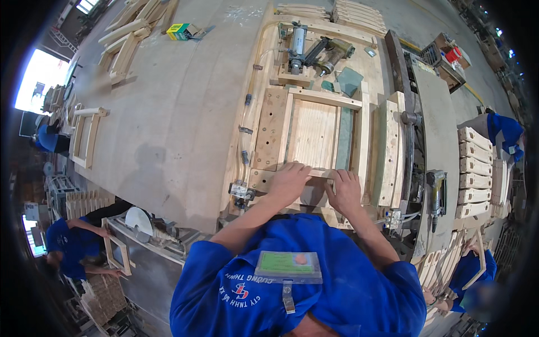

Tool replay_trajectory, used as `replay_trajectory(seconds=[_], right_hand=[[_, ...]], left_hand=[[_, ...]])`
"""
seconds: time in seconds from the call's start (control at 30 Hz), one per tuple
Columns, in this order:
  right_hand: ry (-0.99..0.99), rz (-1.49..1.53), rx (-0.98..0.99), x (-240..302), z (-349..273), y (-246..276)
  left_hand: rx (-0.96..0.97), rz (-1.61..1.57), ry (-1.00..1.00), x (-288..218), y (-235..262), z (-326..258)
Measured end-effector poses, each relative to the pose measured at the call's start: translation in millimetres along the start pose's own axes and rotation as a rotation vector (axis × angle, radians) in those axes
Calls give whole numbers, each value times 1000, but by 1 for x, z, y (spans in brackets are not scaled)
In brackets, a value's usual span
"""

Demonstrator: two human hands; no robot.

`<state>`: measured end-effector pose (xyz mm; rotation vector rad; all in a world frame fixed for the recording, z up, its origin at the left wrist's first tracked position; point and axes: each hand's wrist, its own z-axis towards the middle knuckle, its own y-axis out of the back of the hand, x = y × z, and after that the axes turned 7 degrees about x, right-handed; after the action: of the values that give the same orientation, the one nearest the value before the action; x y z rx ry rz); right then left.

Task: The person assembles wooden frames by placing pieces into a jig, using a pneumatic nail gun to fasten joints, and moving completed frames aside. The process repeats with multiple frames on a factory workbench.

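We are seating the near rail [317, 173] of a wooden frame [314, 132] in the jig on the worktop [168, 112]. Our left hand [289, 181] lies flat on the rail, fingers spread, gripping nothing; our right hand [343, 190] presses its right end, fingers together. The rail sits directly under both palms. Next, we judge, it needs squaring against the side pieces before fastening with a nail gun [331, 56].

Far beyond the hands [317, 188], up at the desk's far-left corner, sits a small green-and-yellow box [179, 31]. Close below the hands, on the blue shirt, hangs a clear rectangular badge holder [289, 267] with a green card inside.
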<state>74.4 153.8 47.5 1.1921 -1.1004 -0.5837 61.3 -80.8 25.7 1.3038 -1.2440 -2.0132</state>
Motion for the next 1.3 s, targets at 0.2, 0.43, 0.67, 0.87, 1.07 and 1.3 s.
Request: replay_trajectory(seconds=[0.2,0.43,0.67,0.87,1.07,1.3], right_hand=[[-17,24,4,-1,0,4],[-2,66,-46,4,-8,16],[-572,61,-360,-60,-161,57],[-456,-568,-394,-94,-216,46],[-404,-459,-509,-79,-174,44],[-388,-366,-566,-63,-145,59]], left_hand=[[-255,86,-73,13,83,-25],[-336,-113,-134,-16,48,14],[192,-22,61,-7,-10,59],[57,-260,231,1,-48,61],[145,-277,327,4,-41,64],[175,-249,285,6,-49,68]])
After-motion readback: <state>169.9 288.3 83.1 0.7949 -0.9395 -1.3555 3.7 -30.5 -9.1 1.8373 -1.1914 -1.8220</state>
